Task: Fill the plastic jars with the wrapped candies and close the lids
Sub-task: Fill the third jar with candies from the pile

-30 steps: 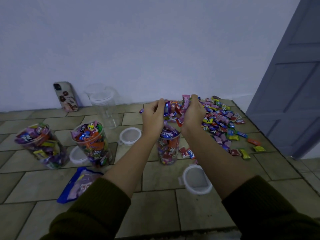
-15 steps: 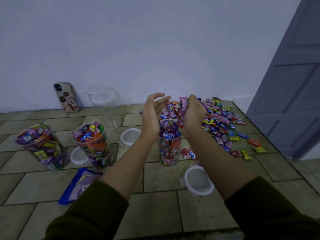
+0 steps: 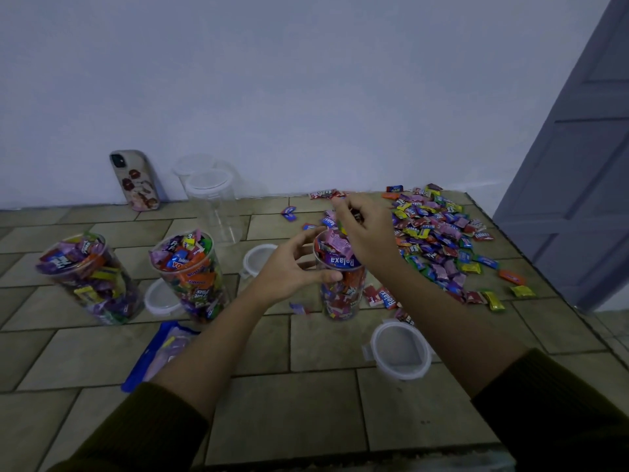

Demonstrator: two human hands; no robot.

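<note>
The left hand (image 3: 292,270) cups the jar (image 3: 342,294) just below its open rim, thumb on the near side, fingers curved toward the far side. The jar stands on the tiled surface (image 3: 306,413), heaped with candies to the top. The right hand (image 3: 369,233) hovers over its mouth with fingers bunched; whether they pinch a candy I cannot tell. The candy pile (image 3: 439,233) lies right of that hand, a lid (image 3: 401,349) beside the right forearm. 2 full jars (image 3: 190,277) stand left of the left hand.
</note>
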